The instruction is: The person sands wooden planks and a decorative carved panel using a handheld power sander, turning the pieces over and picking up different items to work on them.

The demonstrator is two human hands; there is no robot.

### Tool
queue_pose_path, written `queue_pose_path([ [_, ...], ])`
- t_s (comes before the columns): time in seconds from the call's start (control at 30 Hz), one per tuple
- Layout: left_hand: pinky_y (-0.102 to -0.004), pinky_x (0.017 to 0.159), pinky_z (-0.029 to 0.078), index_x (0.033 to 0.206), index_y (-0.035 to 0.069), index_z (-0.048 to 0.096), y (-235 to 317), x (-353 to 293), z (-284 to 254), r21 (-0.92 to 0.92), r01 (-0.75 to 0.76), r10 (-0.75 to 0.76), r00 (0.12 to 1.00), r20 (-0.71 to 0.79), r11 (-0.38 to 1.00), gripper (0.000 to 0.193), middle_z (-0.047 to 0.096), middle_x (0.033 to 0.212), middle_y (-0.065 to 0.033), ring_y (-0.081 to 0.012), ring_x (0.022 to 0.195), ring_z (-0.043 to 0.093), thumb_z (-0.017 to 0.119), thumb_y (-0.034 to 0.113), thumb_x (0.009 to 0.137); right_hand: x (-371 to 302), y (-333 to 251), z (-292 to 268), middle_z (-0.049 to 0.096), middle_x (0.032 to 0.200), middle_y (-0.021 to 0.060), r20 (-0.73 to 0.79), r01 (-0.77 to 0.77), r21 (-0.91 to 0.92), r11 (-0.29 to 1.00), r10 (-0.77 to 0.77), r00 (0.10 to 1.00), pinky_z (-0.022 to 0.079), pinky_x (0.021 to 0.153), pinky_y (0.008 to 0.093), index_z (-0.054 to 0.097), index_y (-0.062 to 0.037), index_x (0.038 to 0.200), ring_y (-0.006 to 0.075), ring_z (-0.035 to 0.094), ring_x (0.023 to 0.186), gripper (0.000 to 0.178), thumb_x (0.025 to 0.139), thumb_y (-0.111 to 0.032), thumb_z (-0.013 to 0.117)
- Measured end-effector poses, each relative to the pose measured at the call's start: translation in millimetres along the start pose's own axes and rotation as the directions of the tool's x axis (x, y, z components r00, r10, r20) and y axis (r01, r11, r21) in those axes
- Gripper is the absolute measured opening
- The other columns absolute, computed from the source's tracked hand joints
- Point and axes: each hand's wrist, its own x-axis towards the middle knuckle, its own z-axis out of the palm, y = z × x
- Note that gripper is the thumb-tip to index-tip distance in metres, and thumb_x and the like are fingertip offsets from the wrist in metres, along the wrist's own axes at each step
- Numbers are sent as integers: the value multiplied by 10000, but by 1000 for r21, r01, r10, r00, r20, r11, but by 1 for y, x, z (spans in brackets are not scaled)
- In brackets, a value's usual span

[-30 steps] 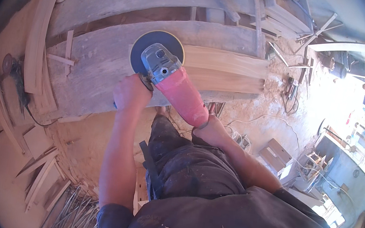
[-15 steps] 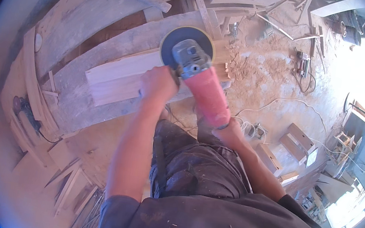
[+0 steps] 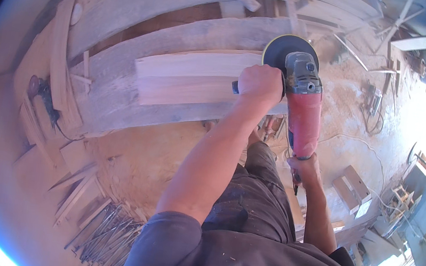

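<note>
I hold a red-bodied disc sander (image 3: 302, 118) with a grey head in both hands. My left hand (image 3: 262, 84) is closed around its dark side handle. My right hand (image 3: 305, 169) wraps the rear handle, by the cord end. The round dark disc (image 3: 283, 49), rimmed in yellow, is at the right end of a pale wooden panel (image 3: 187, 84). Whether the disc touches the wood I cannot tell. The panel lies flat on a worn, dusty plank bench (image 3: 102, 113), left of the sander.
A smaller power tool (image 3: 46, 95) rests among planks at the left. Thin rods (image 3: 107, 237) and wood offcuts (image 3: 75, 195) lie lower left. At the right are another power tool (image 3: 373, 100), a pale cord (image 3: 365, 142) and a wooden piece (image 3: 351, 186) on the dusty floor.
The sander has moved right along the panel towards its right end, and its body has turned more upright in the picture. Both hands keep their hold; my view has shifted too.
</note>
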Motion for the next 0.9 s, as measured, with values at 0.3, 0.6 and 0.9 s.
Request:
queue_pose_path([
  [0.3,-456,905,571,999,56,767,-162,-56,-49,-49,237,-241,960,-142,970,241,740,1067,-204,-368,1057,711,689,186,812,-8,-79,128,611,624,90,109,41,-311,949,-7,994,483,478,371,637,35,822,194,600,508,239,724,-163,728],
  [0.6,-465,914,566,1084,62,759,-295,-116,-76,-208,448,-477,871,-117,870,289,738,1108,-192,-367,1071,708,689,193,836,-23,-143,235,654,698,143,254,244,-391,887,-151,955,522,585,387,657,79,903,255,661,621,314,708,-162,703],
  [0.9,-482,876,576,1020,68,767,-242,-124,-44,-189,252,-267,962,-58,949,258,744,1058,-194,-366,1017,721,651,208,837,-42,-76,195,625,604,89,166,77,-433,898,-4,986,488,467,363,639,19,812,169,603,460,232,772,-185,741],
])
